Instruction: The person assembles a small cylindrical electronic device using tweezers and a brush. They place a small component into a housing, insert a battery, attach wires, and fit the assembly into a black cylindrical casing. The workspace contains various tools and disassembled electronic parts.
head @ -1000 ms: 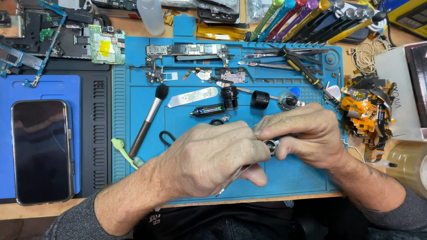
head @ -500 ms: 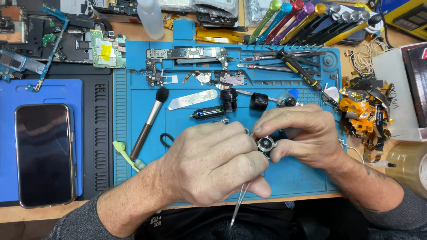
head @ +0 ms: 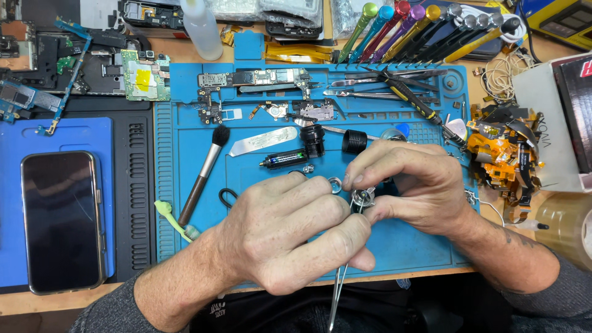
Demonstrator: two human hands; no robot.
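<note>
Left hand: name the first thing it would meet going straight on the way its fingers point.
The left hand points up-right; it would probably meet first the small round metal part pinched in the right hand, though depth is unclear.

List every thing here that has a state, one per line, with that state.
Left hand: closed around the tweezers.
Tweezers: held, tips at the round part.
Right hand: pinching the round part.
Round part: held off the mat between fingertips.
Phone: face up, screen dark.
Brush: lying flat on the mat.
Mat: flat on the bench.
Bottle: upright.
</note>
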